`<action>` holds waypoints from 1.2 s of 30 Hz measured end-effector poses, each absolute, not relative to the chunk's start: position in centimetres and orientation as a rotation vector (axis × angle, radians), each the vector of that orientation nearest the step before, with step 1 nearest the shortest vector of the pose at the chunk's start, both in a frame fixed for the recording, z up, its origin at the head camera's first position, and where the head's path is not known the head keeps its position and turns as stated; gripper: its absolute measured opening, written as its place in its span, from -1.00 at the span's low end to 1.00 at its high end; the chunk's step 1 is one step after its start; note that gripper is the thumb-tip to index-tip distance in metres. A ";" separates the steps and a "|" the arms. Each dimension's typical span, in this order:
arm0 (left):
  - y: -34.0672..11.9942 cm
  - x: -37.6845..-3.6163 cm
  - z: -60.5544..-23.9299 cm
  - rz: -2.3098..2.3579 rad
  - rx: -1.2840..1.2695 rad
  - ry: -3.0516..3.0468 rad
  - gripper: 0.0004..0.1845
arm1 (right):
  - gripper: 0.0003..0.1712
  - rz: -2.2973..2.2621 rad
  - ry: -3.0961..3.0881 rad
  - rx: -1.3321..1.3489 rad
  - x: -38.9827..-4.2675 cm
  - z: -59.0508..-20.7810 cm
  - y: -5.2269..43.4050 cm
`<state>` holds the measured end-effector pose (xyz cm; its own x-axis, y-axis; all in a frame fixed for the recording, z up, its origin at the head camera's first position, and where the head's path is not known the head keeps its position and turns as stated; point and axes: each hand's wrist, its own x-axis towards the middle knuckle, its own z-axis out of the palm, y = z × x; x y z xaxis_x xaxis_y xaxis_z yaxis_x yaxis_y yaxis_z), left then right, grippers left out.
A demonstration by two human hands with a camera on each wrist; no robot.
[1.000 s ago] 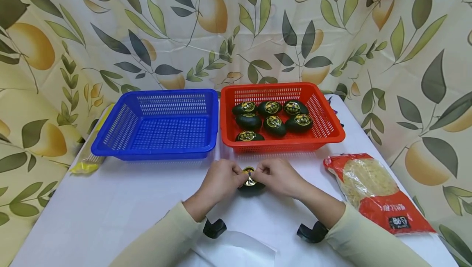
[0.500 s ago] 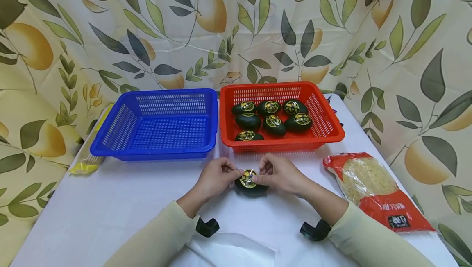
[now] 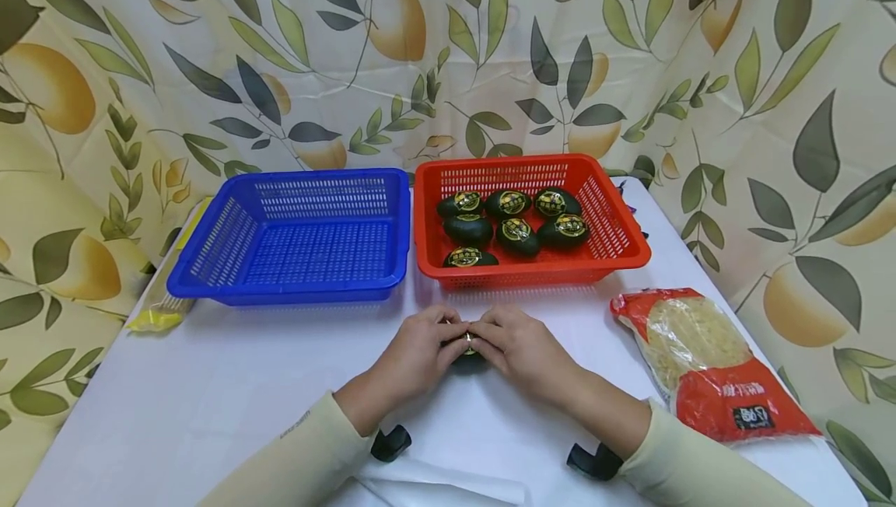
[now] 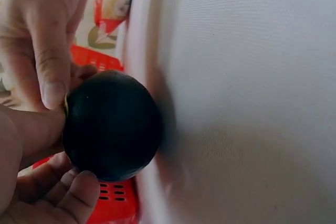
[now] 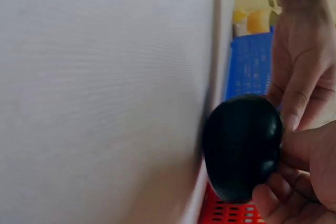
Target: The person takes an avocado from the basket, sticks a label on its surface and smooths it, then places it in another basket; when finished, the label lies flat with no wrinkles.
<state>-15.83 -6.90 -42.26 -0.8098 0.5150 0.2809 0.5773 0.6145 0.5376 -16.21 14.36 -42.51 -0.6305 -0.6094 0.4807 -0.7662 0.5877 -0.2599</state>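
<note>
A black egg-shaped object [image 3: 469, 357] with a gold label rests on the white table [image 3: 231, 382] in front of the red basket [image 3: 630, 246]. My left hand [image 3: 423, 351] and right hand [image 3: 514, 347] meet over it, fingers pinching its top from both sides. In the left wrist view the black object [image 4: 111, 125] sits between curled fingers [image 4: 52, 77]. The right wrist view shows the same black object [image 5: 242, 148] gripped by fingers [image 5: 299, 156]. Several more labelled black eggs [image 3: 514, 223] lie in the red basket.
An empty blue basket [image 3: 210, 266] stands left of the red one. A red-and-clear bag of noodles [image 3: 700, 363] lies at the right. A yellow packet [image 3: 157, 316] sits at the table's left edge, a clear plastic sheet [image 3: 448, 484] near the front edge.
Both hands have drawn together over the black egg, so the gold label seen half a second ago is now mostly covered. The egg stays at the same spot on the table.
</note>
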 end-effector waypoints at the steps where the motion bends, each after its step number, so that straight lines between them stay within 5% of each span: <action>1: -7.0 -15.9 -42.3 -0.975 -0.933 -2.740 -0.74 | -0.68 0.627 -2.470 1.114 -16.2 -42.6 14.3; 12: -8.0 -16.7 -42.9 -1.352 -0.615 -2.756 -0.96 | -0.76 0.646 -2.587 0.959 -16.1 -42.7 13.2; 30: -8.2 -16.5 -42.8 -1.209 -0.830 -2.828 -0.71 | -0.65 0.772 -2.738 0.871 -15.8 -42.8 14.1; 36: -8.4 -16.3 -42.3 -1.197 -0.822 -2.917 -0.68 | -0.38 0.679 -2.879 0.972 -15.9 -42.3 14.4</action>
<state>-16.31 -8.41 -42.35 -0.8664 0.4928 0.0804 0.4073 0.6044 0.6847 -15.94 14.44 -42.25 -0.8048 -0.5709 0.1624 -0.5833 0.7100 -0.3945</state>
